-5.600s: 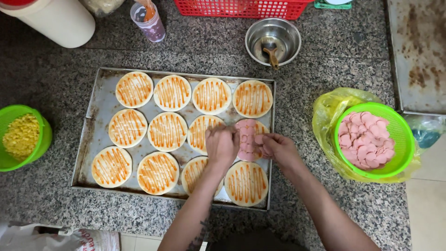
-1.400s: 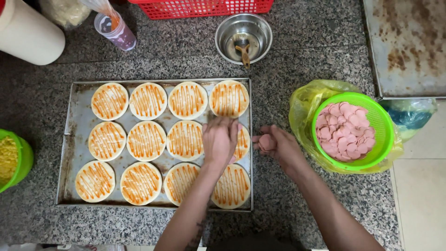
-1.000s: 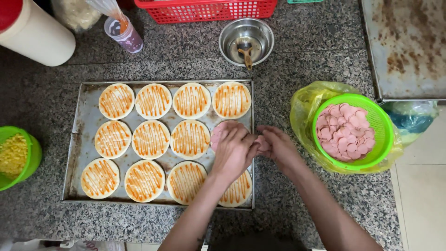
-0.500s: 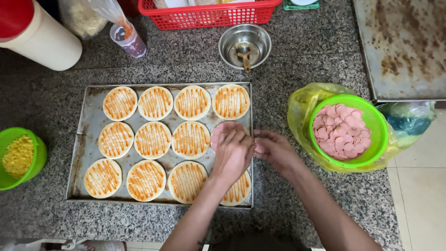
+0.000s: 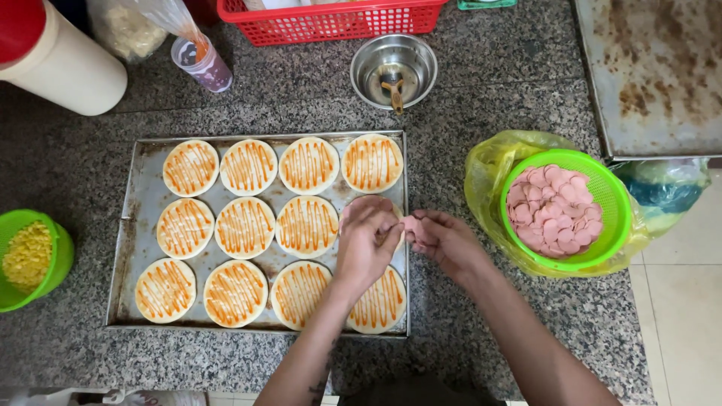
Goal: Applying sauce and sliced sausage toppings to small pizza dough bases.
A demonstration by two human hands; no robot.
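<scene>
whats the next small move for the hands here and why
Probably the left hand lays a pink sausage slice on the sauced base beneath it, taken from the small stack in the right hand. That base lies under both hands' fingers, and the other bases on the tray show only sauce.

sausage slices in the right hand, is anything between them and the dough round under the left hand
Nothing visible does. The right hand holds pink sausage slices at the tray's right edge, right beside the left hand, which rests on the dough round in the middle row's last spot.
</scene>
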